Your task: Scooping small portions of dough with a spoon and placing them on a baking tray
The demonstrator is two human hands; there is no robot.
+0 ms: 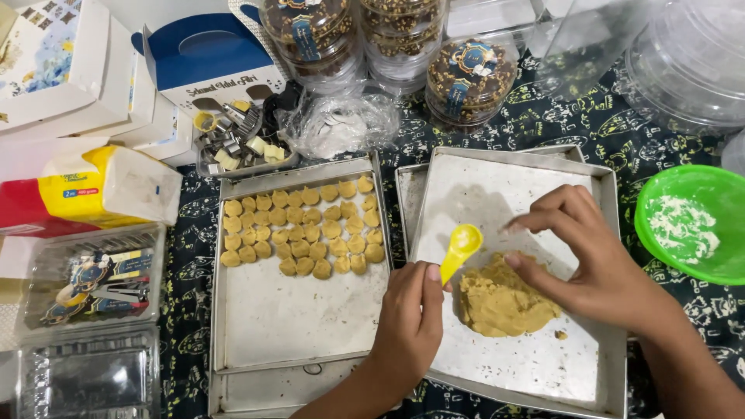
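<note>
My left hand [409, 318] grips a small yellow plastic spoon [460, 247] by its handle, bowl pointing up and away, just left of a lump of yellow dough [500, 301]. My right hand [590, 256] rests over the lump, thumb touching the dough's upper right edge, fingers spread above the metal tray [512, 194] that holds it. To the left, a second metal tray [295, 318] carries several rows of small round dough pieces [306, 225] in its far half.
A green bowl [694, 221] dusted with flour sits at right. Clear jars of chocolate cookies [469, 77] stand at the back, with a crumpled plastic bag [337, 124], a tub of metal cutters [240, 143], cardboard boxes [206, 58] and clear plastic containers [89, 279] at left.
</note>
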